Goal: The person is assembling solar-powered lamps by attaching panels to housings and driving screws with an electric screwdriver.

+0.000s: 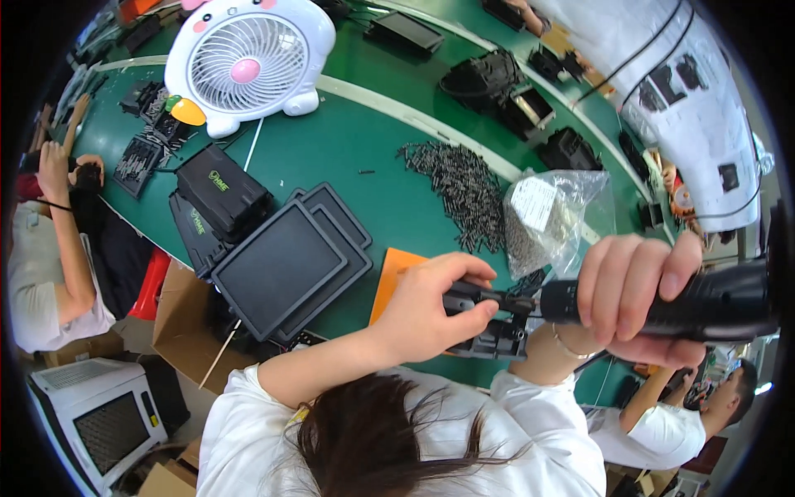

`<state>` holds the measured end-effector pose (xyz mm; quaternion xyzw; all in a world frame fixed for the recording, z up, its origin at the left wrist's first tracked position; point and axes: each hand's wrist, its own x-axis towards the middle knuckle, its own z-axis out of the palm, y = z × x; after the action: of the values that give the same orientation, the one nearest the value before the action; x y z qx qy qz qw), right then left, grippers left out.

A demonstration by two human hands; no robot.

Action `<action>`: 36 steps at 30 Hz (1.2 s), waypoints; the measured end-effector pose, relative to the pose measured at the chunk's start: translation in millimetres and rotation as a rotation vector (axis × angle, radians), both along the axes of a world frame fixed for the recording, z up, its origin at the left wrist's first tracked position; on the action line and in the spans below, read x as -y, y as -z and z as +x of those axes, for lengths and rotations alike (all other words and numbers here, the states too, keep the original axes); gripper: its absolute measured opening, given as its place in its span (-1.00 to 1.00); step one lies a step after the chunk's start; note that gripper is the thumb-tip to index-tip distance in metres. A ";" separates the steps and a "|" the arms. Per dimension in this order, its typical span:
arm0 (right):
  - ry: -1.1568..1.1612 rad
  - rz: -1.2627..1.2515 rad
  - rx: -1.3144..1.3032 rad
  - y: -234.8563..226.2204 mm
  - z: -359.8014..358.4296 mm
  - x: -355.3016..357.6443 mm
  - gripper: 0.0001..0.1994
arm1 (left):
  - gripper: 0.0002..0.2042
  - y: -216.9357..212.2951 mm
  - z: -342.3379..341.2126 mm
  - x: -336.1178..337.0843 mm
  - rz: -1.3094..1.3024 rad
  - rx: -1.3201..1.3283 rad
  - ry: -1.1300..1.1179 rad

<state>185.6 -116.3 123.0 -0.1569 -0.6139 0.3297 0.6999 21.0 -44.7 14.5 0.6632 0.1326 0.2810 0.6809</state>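
While beside a clear screw bag [553, 217], left fingers [464, 273] clamped on black part [489, 319], right hand [638, 290] around screwdriver [704, 305].

A single head-worn fisheye view looks steeply down, close over the hands, onto the green desk [348, 157] stretching far.
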 end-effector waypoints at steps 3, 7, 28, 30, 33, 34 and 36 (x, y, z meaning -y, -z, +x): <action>0.069 0.033 -0.009 1.3 -1.5 -1.2 -0.46 | -0.69 -0.5 -0.8 -1.3 -0.015 -0.032 0.045; 0.262 -0.011 -0.116 5.1 -9.9 2.8 -0.43 | -0.69 0.0 1.6 -1.0 0.031 -0.031 0.047; 1.398 0.199 -0.135 37.5 -15.6 93.6 -0.47 | -0.57 49.4 -32.7 13.8 0.383 0.522 -0.393; 1.468 0.010 -0.082 62.7 4.3 110.2 -0.71 | -0.61 60.2 -32.7 24.6 0.378 0.252 -0.262; 1.604 -0.429 -0.020 83.7 29.8 134.5 -0.68 | -0.75 64.4 -19.2 31.1 0.150 -0.021 -0.088; 1.734 -0.353 0.113 88.9 34.5 138.6 -0.61 | -0.77 61.8 -15.0 30.1 0.070 -0.085 -0.036; 2.086 -0.159 0.304 92.0 35.7 147.5 -0.56 | -0.80 50.8 -11.0 27.1 0.171 0.107 -0.070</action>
<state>221.3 -263.8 31.0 -0.6919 -0.2329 -0.4189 0.5399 10.1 -71.7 -36.2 0.6980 0.0948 0.3499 0.6175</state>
